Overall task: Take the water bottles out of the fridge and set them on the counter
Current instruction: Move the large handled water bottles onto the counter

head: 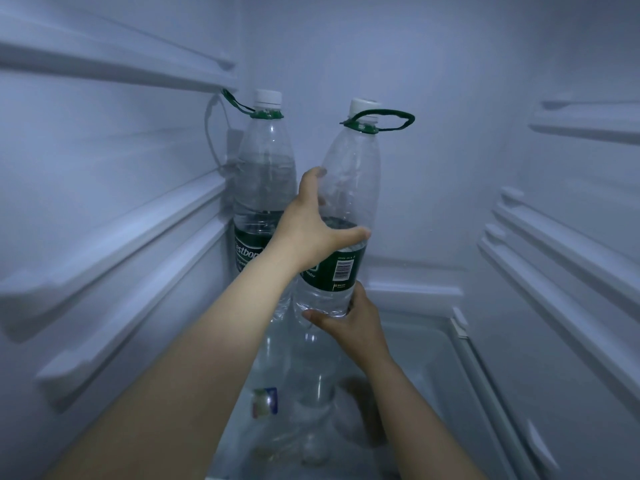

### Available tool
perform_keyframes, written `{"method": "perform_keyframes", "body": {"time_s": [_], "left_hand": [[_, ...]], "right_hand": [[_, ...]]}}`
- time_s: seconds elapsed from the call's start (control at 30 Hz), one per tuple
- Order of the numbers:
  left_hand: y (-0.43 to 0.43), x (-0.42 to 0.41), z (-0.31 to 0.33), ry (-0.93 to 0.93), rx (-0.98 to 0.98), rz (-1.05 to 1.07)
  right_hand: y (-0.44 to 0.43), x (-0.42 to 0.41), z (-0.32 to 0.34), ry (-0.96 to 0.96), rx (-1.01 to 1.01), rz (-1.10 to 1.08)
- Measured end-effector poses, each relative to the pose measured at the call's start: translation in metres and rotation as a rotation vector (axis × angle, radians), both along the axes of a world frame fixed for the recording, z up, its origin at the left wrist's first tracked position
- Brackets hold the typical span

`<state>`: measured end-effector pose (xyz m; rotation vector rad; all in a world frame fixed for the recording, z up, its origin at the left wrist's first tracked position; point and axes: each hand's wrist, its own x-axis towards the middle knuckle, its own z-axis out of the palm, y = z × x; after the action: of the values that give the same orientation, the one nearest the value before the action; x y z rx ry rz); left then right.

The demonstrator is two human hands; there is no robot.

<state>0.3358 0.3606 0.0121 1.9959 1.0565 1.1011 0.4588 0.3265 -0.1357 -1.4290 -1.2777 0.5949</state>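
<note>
- Fridge interior point(450, 81): white walls, ribbed shelf rails on both sides.
- Rear bottle point(266, 174): upright in back left corner, apart from both hands.
- Front bottle point(349, 188): tilted, green label, held by both hands.
- Left hand point(315, 226): wrapped around its mid-body.
- Right hand point(349, 323): closed on its lower body, cupping from below.
- Green loop handle point(384, 119): at front bottle's neck, pointing right.

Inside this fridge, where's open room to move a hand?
Free: the right side, between the held bottle and the right wall rails. Crowded: the back-left corner, where the second bottle stands near the left hand; right hand grips below.
</note>
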Motion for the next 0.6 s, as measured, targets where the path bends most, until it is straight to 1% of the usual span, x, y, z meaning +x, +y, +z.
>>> {"method": "perform_keyframes", "body": {"time_s": [0.07, 0.13, 0.4, 0.6], "left_hand": [[-0.001, -0.001, -0.008, 0.045, -0.007, 0.017], [-0.003, -0.002, -0.014, 0.052, -0.006, 0.032], [-0.013, -0.005, -0.018, -0.056, 0.005, 0.064], [-0.023, -0.003, -0.005, -0.042, 0.041, 0.030]], "right_hand": [[0.000, 0.000, 0.000, -0.009, 0.004, -0.004], [0.000, -0.001, 0.000, -0.013, 0.007, -0.007], [-0.004, -0.001, 0.001, -0.001, 0.046, -0.029], [-0.013, -0.003, 0.006, 0.064, 0.102, -0.063]]}}
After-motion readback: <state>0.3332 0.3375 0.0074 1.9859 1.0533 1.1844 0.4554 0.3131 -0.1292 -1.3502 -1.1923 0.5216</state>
